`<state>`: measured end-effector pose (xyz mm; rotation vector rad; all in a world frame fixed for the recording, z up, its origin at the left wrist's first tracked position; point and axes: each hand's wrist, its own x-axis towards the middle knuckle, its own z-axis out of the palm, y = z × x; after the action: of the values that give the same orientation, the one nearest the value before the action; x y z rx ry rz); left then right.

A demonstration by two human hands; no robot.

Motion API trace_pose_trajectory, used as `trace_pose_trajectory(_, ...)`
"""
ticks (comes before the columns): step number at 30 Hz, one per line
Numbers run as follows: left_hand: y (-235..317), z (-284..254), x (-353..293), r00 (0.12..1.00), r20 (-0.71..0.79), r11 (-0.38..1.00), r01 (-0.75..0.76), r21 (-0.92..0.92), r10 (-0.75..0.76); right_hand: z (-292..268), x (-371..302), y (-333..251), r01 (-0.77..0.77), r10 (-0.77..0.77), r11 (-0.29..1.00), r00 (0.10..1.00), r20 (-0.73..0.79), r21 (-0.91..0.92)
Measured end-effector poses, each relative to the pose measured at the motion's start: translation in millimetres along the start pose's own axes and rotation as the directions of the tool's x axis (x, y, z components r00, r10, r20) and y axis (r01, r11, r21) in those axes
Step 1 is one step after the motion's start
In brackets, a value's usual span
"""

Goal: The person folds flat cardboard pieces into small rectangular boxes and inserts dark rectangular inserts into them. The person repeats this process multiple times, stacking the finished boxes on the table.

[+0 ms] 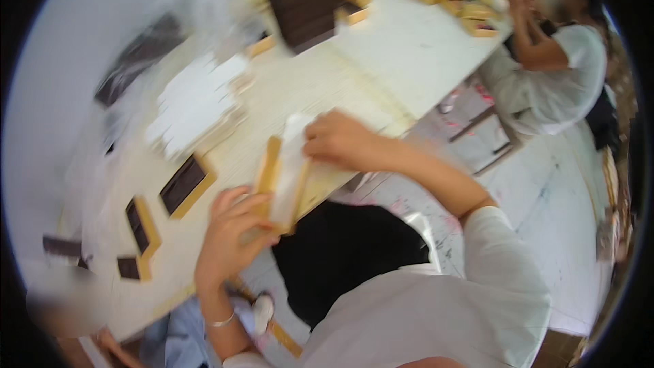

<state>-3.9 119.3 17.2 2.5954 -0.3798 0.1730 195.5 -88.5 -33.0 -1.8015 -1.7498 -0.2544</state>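
Observation:
Over the near edge of the table, my left hand (235,228) grips the near end of a long, narrow yellow box (268,167), its fingers wrapped around the side. A white piece (291,146), flat like paper or thin card, lies along the inside of that box. My right hand (340,140) is closed at the far end, its fingertips pinching the edge of the white piece. The pinch itself is partly hidden and slightly blurred. Left of my left hand, a yellow box with a dark brown insert (185,185) rests on the table.
Two smaller yellow boxes with dark inserts (142,225) (129,268) sit further left. Beyond lie a stack of white pieces (201,105) and a tall dark brown stack (300,3). A person (558,75) works at the right side; another (177,330) is at the lower left.

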Motion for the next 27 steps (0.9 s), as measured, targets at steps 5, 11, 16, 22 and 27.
trace_pose_trajectory(5,40,27,18,0.957,-0.269,0.878,0.220,0.425,-0.110,12,-4,-48,-0.036,0.035,0.999,0.994,0.101,0.007)
trace_pose_trajectory(11,22,38,1,0.977,-0.201,0.975,0.114,0.188,-0.075,-36,-4,-51,0.119,-0.108,0.987,0.989,-0.098,0.108)
trace_pose_trajectory(16,15,27,-9,0.978,-0.194,0.986,0.099,0.136,-0.072,-14,-13,-36,0.112,-0.155,0.968,0.970,0.186,0.226)
trace_pose_trajectory(22,7,26,-7,0.981,-0.195,0.999,0.028,0.015,-0.025,-8,6,-44,0.190,-0.240,0.961,0.935,0.262,0.201)
trace_pose_trajectory(27,10,49,-6,0.932,-0.357,0.997,0.043,-0.058,-0.061,16,7,-61,0.065,-0.078,0.981,0.995,0.067,0.183)
